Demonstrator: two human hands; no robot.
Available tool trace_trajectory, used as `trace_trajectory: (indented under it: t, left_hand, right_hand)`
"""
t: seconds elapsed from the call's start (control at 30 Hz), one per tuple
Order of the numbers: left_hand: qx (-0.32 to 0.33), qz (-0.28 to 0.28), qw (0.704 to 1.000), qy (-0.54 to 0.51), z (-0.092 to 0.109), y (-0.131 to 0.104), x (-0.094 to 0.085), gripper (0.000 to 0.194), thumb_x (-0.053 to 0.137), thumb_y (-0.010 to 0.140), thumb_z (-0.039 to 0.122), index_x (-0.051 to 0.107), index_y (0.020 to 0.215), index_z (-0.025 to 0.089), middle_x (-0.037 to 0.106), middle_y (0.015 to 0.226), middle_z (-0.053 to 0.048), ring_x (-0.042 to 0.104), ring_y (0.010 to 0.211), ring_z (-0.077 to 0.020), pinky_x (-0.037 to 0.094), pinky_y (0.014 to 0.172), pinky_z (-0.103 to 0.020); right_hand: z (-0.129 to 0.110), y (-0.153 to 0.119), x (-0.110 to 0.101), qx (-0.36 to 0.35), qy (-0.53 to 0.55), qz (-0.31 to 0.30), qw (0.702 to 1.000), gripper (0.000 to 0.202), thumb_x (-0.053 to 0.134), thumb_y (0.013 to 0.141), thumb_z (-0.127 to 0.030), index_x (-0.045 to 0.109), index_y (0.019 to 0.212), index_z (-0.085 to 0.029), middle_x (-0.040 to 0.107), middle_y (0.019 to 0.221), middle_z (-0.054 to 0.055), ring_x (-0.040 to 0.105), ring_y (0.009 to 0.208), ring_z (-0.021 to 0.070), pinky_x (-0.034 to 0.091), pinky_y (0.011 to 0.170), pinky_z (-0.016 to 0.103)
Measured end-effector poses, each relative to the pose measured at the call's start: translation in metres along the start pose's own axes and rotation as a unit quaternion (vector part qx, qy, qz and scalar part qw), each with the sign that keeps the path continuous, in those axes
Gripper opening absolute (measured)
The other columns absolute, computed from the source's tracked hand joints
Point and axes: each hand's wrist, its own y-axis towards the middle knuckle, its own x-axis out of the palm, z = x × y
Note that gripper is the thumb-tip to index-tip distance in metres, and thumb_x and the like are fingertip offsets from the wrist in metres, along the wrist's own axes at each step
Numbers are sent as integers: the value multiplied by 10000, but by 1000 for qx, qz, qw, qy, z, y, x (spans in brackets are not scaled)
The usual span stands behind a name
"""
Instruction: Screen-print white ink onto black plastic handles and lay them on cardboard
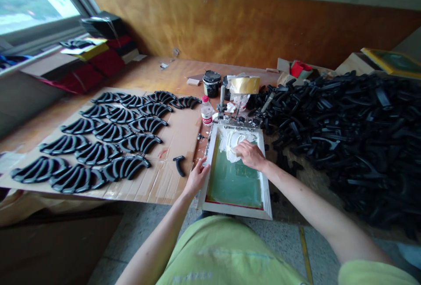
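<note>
A screen printing frame with a pale border and a green mesh lies in front of me, hinged to a metal clamp at its far end. White ink is smeared thickly over the far part of the mesh. My right hand is closed on a small pale squeegee, pressed into the ink and mostly hidden by the fingers. At the left rail, my left hand grips the frame's edge, its fingers partly curled. One black curved handle lies alone on the cardboard just left of that hand.
Rows of black curved handles cover the cardboard sheet on the left. A large heap of black parts fills the right. Behind the frame stand a red-capped bottle, a black tub and a tape roll.
</note>
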Motion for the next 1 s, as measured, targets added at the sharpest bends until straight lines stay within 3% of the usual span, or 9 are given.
trace_trajectory:
  t: [0.1, 0.2, 0.33, 0.5, 0.63, 0.73, 0.8, 0.93, 1.0]
  left_hand:
    - [2, 2, 1000, -1, 4, -1, 0, 620, 516, 820, 577, 517, 1326, 220, 665, 780, -1, 559, 599, -136, 398, 542, -221]
    - [3, 4, 1000, 3, 7, -2, 0, 628, 526, 812, 571, 521, 1326, 210, 655, 749, 3, 555, 593, -137, 397, 538, -223]
    - [8, 1, 1000, 0, 8, -2, -1, 631, 523, 813, 573, 518, 1326, 204, 647, 736, 3, 556, 591, -139, 393, 523, -223]
    - [-4, 4, 1000, -15, 10, -2, -1, 640, 556, 794, 561, 531, 1308, 181, 663, 746, -10, 566, 598, -140, 403, 524, -221]
    - [-21, -5, 999, -49, 22, -7, -3, 664, 590, 773, 554, 525, 1309, 168, 666, 739, -10, 560, 563, -128, 403, 501, -216]
    - [-19, -13, 996, -89, 43, -16, -12, 717, 637, 740, 554, 498, 1339, 184, 665, 729, -3, 565, 545, -125, 414, 492, -213]
    - [-3, -4, 994, -106, 65, -22, -19, 703, 655, 720, 570, 542, 1297, 185, 665, 730, -4, 573, 559, -130, 427, 495, -214]
    - [70, 26, 986, -151, 119, -20, -26, 543, 613, 736, 619, 676, 1025, 163, 669, 766, -19, 594, 629, -152, 466, 537, -237]
    - [121, 45, 973, -192, 144, -9, -25, 519, 588, 759, 608, 663, 1019, 164, 681, 856, -38, 625, 729, -172, 498, 608, -252]
  right_hand:
    - [0, -15, -11, -52, 37, -23, 998, 233, 484, 765, -27, 642, 860, -168, 622, 838, 72, 519, 888, 218, 413, 762, 305]
    - [5, -8, -17, -49, 67, -37, 996, 195, 516, 774, -50, 644, 832, -186, 629, 829, 50, 538, 851, 199, 419, 747, 291]
    - [1, -1, -6, 8, 49, 34, 998, 235, 500, 778, -27, 659, 870, -174, 630, 871, 72, 532, 921, 218, 431, 781, 313]
    - [-4, -23, 2, -56, 67, 23, 996, 281, 496, 794, -23, 669, 949, -181, 644, 906, 69, 539, 949, 211, 448, 814, 317]
    - [9, 4, -16, 4, 62, 20, 998, 191, 595, 827, -142, 677, 983, -216, 651, 892, 37, 577, 885, 192, 453, 772, 285]
    - [25, 40, -37, 104, 28, 43, 993, 442, 662, 813, -232, 588, 1245, -290, 653, 959, 28, 592, 894, 196, 456, 755, 275]
    - [42, 50, -52, 159, 3, 74, 984, 553, 656, 820, -263, 500, 1347, -329, 647, 1001, 30, 599, 887, 199, 459, 748, 278]
    - [79, 15, -65, 282, 11, 183, 942, 352, 501, 900, -269, 583, 1241, -239, 652, 1024, 67, 602, 918, 222, 459, 815, 327]
    - [87, -15, -54, 347, 42, 175, 921, 295, 439, 911, -236, 630, 1128, -179, 664, 962, 89, 605, 890, 234, 461, 822, 361]
